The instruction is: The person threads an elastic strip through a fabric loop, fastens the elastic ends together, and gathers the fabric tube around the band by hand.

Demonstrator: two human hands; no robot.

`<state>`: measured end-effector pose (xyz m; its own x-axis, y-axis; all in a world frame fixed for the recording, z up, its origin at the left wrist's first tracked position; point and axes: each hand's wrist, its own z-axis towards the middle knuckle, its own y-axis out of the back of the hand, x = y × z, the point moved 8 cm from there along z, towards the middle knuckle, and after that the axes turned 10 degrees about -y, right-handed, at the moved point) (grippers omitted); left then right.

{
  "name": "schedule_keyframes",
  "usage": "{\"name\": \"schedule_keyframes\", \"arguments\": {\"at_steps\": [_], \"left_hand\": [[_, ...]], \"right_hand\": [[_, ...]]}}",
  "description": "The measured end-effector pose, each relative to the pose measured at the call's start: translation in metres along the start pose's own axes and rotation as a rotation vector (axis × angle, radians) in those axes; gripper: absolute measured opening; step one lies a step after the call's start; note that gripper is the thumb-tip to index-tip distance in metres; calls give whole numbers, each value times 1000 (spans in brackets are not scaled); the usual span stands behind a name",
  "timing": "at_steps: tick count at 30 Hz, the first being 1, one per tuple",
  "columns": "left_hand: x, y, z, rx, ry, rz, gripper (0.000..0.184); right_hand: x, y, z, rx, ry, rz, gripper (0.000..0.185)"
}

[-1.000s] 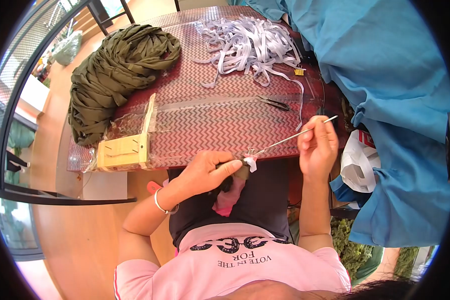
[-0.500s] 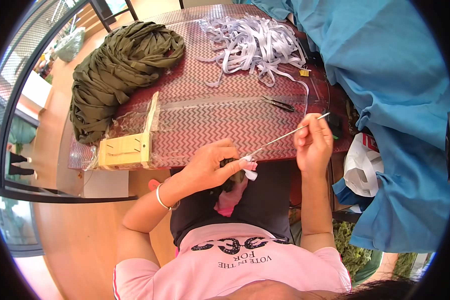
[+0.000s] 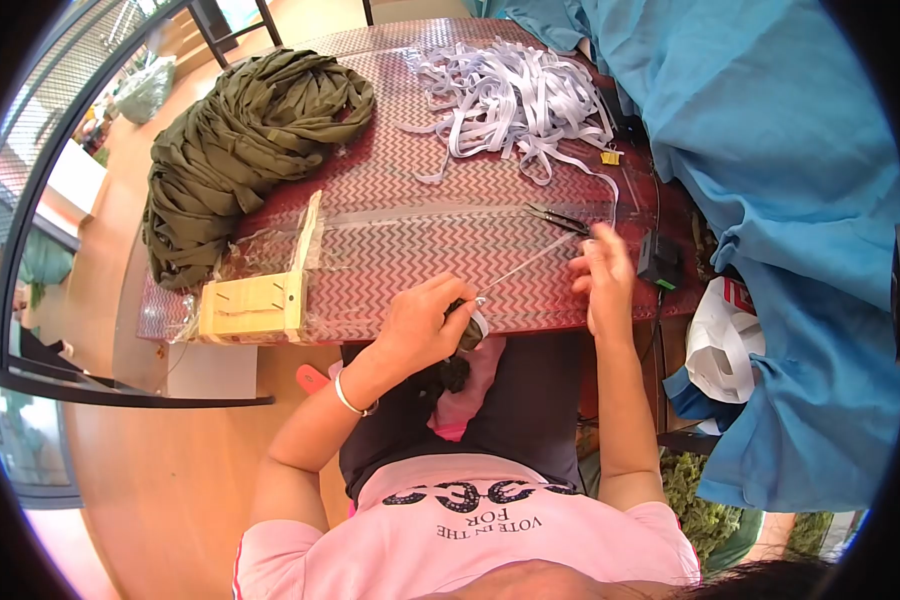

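Observation:
My left hand [image 3: 430, 318] is closed on a small dark green fabric piece [image 3: 473, 338] at the table's front edge, with a bit of white at its tip. A thin metal rod [image 3: 533, 262] slants up and right from that piece. Its upper end reaches my right hand [image 3: 604, 275], whose fingers are bent; whether they grip the rod is too small to tell. Black thread snips [image 3: 560, 219] lie just beyond my right fingertips. A white elastic strand [image 3: 610, 190] runs from a white elastic heap [image 3: 515, 95] down to the right hand. Pink cloth [image 3: 460, 405] hangs below my left hand.
A dark green fabric bundle [image 3: 245, 150] lies on the left of the patterned table [image 3: 370, 240]. Before it sits a wooden block with nails [image 3: 253, 305]. On the right are a yellow clip [image 3: 611, 157], a black box [image 3: 657, 260], a white bag [image 3: 722, 345] and blue cloth [image 3: 770, 130].
The rod's lower end and my left hand have shifted slightly left and up. My right hand has moved a little left along the rod, and its fingers have loosened.

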<state>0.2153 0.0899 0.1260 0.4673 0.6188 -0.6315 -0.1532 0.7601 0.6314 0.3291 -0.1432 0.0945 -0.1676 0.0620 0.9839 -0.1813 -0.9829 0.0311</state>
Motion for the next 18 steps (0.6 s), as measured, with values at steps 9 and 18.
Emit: {"name": "schedule_keyframes", "arguments": {"at_steps": [9,18], "left_hand": [[14,-16,1,-43,120,-210,18],[-1,-4,0,-73,45,-231,18]], "right_hand": [[88,-75,-89,531,478,-303,8],[51,-83,-88,580,289,-224,10]]}}
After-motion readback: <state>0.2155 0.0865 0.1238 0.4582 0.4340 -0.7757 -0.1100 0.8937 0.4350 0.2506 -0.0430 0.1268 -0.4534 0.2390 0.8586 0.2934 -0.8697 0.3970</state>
